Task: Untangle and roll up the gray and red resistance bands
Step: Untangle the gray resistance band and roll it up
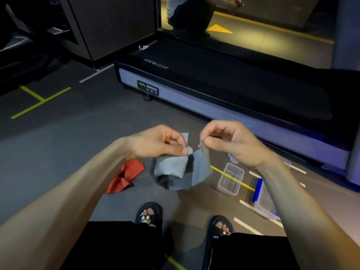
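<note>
Hanging in a loose twisted bunch above the floor, gray band (pixel 179 172) is pinched at its top by both hands: left hand (pixel 157 142) thumb and fingers clamp one edge, right hand (pixel 229 142) pinches other strip just beside it. Red band (pixel 124 177) lies crumpled on floor at left, apart; clear plastic container (pixel 230 179) right, treadmill (pixel 224 88) behind.

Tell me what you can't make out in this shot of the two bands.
Head view only:
- Gray band: motion-blurred; its twists and free ends are unreadable, and the left hand and right hand cover the pinched edges.
- Red band: crumpled on the floor, partly behind the left forearm; knotted or not, unclear.
- Blue-lidded container: mostly hidden by the right forearm.
</note>
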Motion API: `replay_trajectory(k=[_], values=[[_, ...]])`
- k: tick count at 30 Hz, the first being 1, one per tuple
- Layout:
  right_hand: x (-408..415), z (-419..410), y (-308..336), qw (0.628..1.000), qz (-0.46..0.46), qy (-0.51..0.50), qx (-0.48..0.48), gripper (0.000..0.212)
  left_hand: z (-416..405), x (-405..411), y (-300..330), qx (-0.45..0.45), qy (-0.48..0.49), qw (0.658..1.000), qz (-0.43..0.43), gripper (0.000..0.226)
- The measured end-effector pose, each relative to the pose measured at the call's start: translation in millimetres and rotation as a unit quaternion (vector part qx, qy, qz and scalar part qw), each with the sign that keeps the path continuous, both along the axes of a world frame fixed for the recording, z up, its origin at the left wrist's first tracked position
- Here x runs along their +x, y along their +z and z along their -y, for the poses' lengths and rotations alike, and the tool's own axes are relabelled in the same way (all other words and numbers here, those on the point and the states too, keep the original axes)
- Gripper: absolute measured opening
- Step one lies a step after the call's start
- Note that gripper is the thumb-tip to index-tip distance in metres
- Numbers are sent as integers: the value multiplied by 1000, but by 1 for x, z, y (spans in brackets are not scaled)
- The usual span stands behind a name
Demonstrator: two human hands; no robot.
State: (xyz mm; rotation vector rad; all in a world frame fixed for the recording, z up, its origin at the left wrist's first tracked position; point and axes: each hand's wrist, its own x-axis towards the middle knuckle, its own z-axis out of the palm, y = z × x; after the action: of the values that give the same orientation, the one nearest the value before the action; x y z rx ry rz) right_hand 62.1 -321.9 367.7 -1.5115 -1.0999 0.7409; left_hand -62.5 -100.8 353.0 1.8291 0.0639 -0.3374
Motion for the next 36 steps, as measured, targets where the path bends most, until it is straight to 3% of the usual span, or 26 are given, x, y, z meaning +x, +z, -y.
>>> replay_trajectory(k=[4,8,10,12,15,19,22,25,31,36], values=[[-14,-18,-20,999,51,5,-4,5,0,0,-2,-6,-22,999,37,11],[-17,-22,-33,1000,-11,12,-1,6,-1,1,-5,21,-25,997,70,25],[-15,-21,-32,1000,-12,14,-5,8,-2,1,-6,35,-17,996,86,22],[-11,-20,-30,999,19,24,-19,7,-2,1,-7,59,-9,994,97,9],[-8,-19,-23,994,74,48,-56,4,0,1,-11,89,-13,990,112,10],[-4,-15,-8,993,98,40,-58,3,-2,-4,-11,24,-1,998,57,16],[-3,-10,5,997,74,26,-27,2,-4,-6,-11,29,-39,998,33,5],[1,-7,12,998,63,14,-2,2,-4,-7,-12,57,-43,997,29,16],[12,3,16,997,78,-10,-7,1,-2,-8,-12,-16,-4,1000,21,23],[18,9,21,995,97,-17,-28,3,-4,-8,-16,-80,-57,995,-16,36]])
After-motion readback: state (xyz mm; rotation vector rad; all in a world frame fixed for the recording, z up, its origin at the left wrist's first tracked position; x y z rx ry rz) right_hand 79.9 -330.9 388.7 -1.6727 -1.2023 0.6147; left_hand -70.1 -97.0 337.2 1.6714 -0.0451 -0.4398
